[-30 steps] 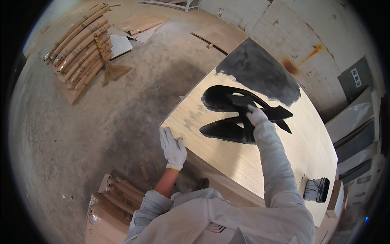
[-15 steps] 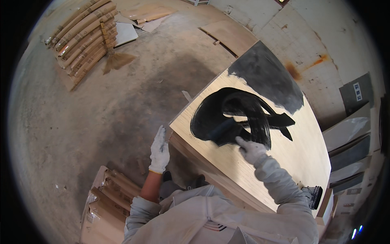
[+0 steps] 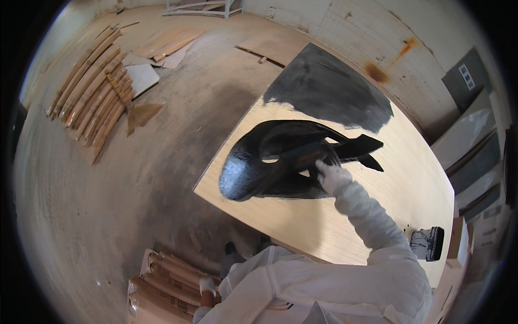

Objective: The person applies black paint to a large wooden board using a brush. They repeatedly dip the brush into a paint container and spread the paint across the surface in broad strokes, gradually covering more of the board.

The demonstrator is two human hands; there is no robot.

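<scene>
On board (image 3: pixel 399 189), R hand (image 3: pixel 333 177) w/ blk tool (image 3: pixel 333 154), near edge (image 3: pixel 243 217) unpainted

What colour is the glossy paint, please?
The glossy paint is black, best seen in the head view.

Brown packages (image 3: pixel 89 89) lie stacked on the floor (image 3: pixel 91 216), a white panel (image 3: pixel 142 79) just beside them. A pale frame (image 3: pixel 227 9) stands farther back. Orange-brown stains (image 3: pixel 376 72) mark the wall (image 3: pixel 302 24); dark and light panels (image 3: pixel 477 160) line the right.
</scene>
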